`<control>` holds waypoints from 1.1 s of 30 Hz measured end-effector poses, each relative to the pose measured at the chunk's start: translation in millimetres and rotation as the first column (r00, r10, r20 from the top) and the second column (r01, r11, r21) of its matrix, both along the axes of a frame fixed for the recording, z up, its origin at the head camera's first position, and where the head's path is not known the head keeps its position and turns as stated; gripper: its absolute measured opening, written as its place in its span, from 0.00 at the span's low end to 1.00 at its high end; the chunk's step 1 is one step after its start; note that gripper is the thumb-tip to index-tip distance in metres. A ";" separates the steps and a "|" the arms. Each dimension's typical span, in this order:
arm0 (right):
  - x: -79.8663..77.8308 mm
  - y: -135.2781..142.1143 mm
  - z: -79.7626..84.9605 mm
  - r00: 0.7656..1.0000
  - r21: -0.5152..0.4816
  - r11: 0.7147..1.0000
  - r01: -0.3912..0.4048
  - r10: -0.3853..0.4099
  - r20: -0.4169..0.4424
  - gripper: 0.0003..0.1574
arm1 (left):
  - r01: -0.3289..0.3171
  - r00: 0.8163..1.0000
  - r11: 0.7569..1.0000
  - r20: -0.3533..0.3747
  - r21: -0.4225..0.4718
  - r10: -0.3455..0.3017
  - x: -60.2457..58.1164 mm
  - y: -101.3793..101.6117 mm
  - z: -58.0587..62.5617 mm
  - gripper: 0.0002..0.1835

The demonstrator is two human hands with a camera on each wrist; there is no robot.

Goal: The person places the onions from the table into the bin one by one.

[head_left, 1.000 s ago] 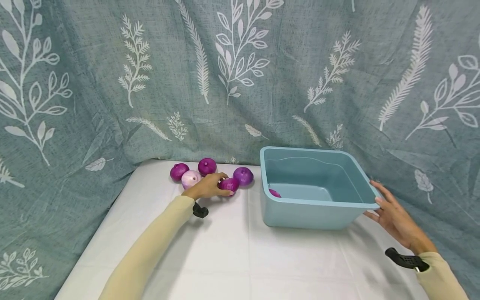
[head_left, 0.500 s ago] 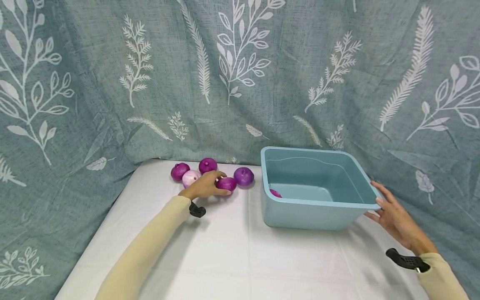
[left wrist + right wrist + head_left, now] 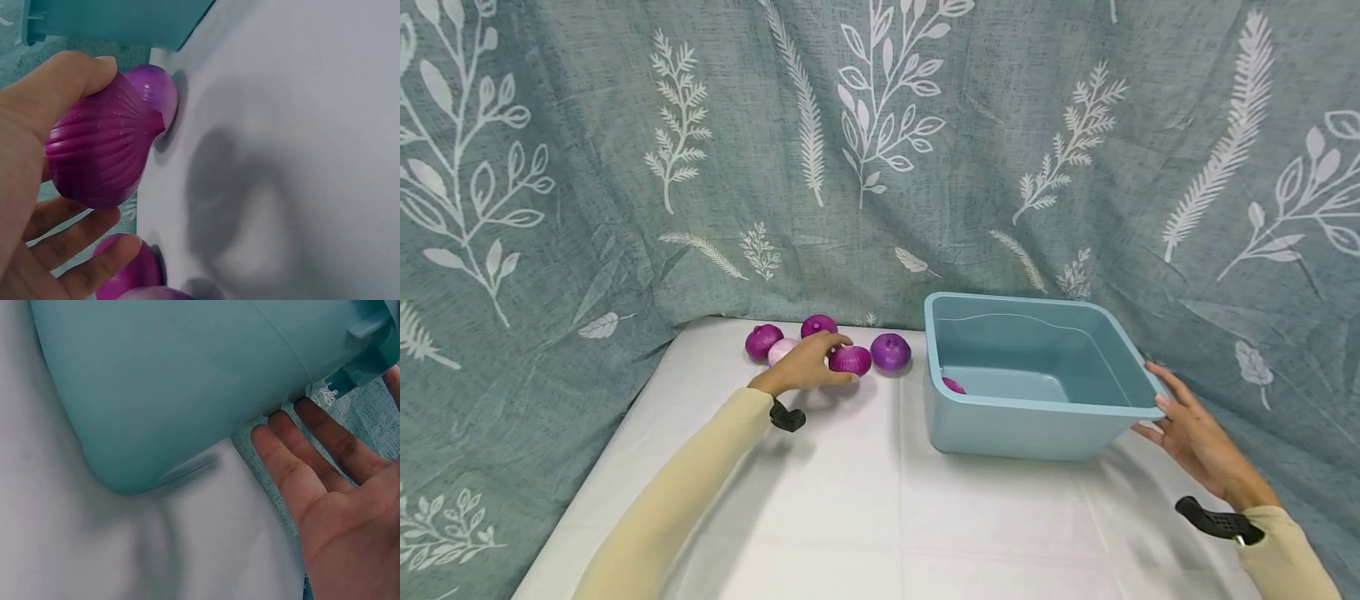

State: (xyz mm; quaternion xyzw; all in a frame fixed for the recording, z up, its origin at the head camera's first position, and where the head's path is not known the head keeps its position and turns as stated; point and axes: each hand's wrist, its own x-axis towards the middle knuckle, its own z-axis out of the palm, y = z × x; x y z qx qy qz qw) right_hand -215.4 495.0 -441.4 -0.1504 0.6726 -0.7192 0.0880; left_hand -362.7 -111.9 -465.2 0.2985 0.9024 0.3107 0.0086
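Fingers of L hand, w/ thumb, gripped 1 magenta onion, held above white cloth. Stem tip pointed R & slightly up in L-wrist view; longer side ran approx. L–R in head view. Purple onion just R of it; pale onion L, part hidden. R hand: fingers near straight, touching R side of blue bin.

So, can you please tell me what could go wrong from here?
The held onion might slip, since not all left fingers touch it. It could also knock the nearby purple onion, which might roll. And the right fingers touch the tub, so a push could slide it.
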 end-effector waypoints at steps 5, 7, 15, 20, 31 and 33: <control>0.2 -0.1 2.5 1.000 0.017 1.000 -0.016 0.016 -0.007 0.39 | 0.001 1.000 1.000 -0.013 0.002 -0.001 2.1 -1.1 6.0 0.38; 0.4 -0.4 3.7 1.000 0.028 1.000 -0.012 0.012 -0.009 0.39 | 0.002 1.000 1.000 -0.012 0.011 -0.002 3.0 -1.3 8.5 0.38; 1.5 -0.3 8.4 1.000 0.106 0.994 0.012 -0.012 0.003 0.39 | 0.019 1.000 0.998 -0.004 0.056 -0.019 9.6 0.4 22.2 0.38; 0.6 0.1 9.1 1.000 0.126 0.992 0.031 -0.030 -0.003 0.39 | 0.023 1.000 0.995 0.000 0.096 -0.023 16.1 6.3 36.6 0.39; -1.0 1.0 7.4 1.000 0.100 0.995 0.021 -0.021 -0.008 0.39 | 0.078 0.996 0.982 -0.055 0.172 -0.069 26.6 31.9 64.8 0.36; -1.5 0.7 7.8 1.000 0.113 0.993 0.030 -0.030 -0.004 0.39 | 0.092 0.994 0.980 -0.070 0.174 -0.081 27.6 37.1 68.8 0.35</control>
